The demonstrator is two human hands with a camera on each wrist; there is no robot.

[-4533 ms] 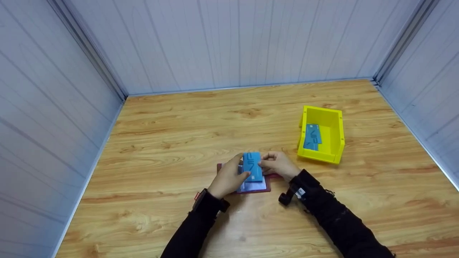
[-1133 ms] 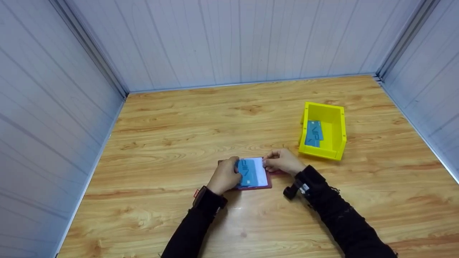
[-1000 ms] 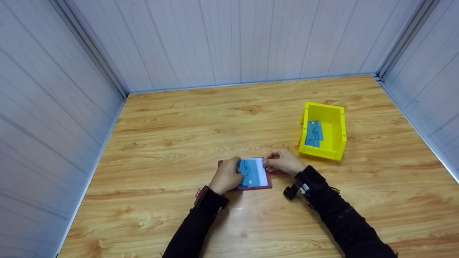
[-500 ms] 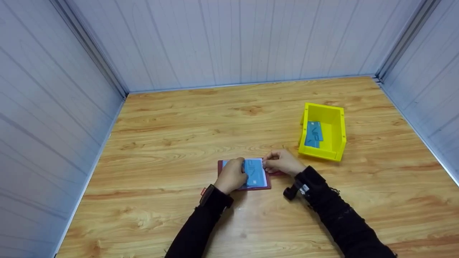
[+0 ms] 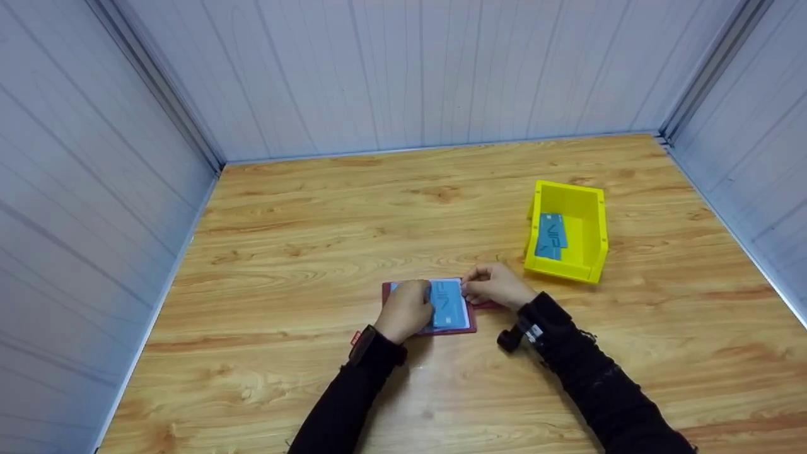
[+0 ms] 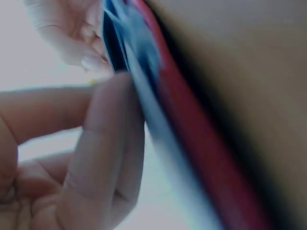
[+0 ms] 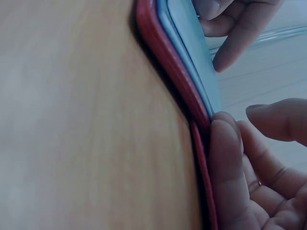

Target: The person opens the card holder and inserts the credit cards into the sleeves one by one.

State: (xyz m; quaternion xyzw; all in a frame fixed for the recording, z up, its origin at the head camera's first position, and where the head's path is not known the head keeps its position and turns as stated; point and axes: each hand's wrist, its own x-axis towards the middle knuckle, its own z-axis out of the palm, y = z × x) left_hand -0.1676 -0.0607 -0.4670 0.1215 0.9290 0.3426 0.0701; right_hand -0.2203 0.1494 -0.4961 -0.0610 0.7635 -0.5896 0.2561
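A blue card [image 5: 448, 304] with dark lettering lies over the pale sleeve of an open red card holder [image 5: 386, 291] on the table. My left hand [image 5: 405, 310] pinches the card's left edge with curled fingers, covering part of the holder. In the left wrist view its fingertips [image 6: 112, 88] are right at the edges of the card and sleeve. My right hand [image 5: 495, 285] has curled fingers at the sleeve's right edge. The right wrist view shows fingertips [image 7: 224, 125] against that edge, above the holder's red flap [image 7: 204, 167]. How deep the card sits in the sleeve is hard to tell.
A yellow bin [image 5: 594, 249] stands to the right, beyond my right hand. Overlapping blue cards [image 5: 552, 232] lie inside it along its left side. Pale panel walls [image 5: 403, 75] border the wooden table [image 5: 302, 227] at the back and both sides.
Earlier, both hands were at the card, held over the holder. Since then it has come down onto the sleeve, and my left hand has slid it rightward. The right hand has barely moved lately.
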